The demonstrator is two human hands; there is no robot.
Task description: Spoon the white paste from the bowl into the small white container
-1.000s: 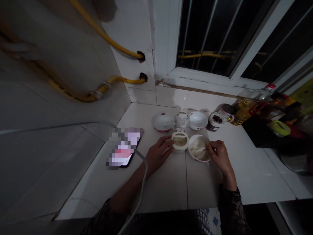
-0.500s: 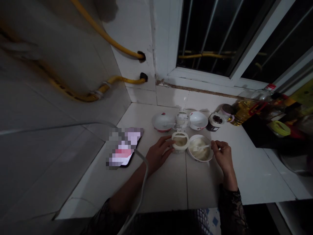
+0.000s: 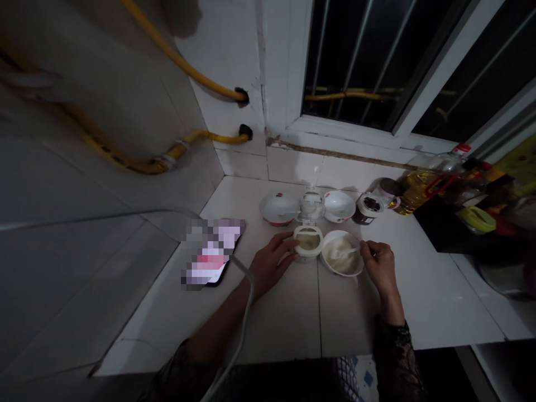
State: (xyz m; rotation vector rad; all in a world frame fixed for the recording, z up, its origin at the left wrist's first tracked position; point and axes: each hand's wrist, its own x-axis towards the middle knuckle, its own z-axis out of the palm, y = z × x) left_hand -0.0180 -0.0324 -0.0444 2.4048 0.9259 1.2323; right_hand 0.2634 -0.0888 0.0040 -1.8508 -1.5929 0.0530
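My right hand pinches the handle of a white spoon. The spoon's head lies in pale powder inside a white bowl. To the left of that bowl, a small round jar with a wide cream rim stands upright, with similar pale contents showing through its opening. The fingers of my left hand hold this jar at its left side and rim. Just behind the jar stands a clear plastic bottle.
Two more bowls, a left one and a right one, flank the bottle. A dark-filled jar and an oil bottle stand right. A phone lies left, and a grey cable crosses in front of my left arm.
My right hand has shifted very slightly to the left, with the spoon still in the powder. The left hand stays on the jar.
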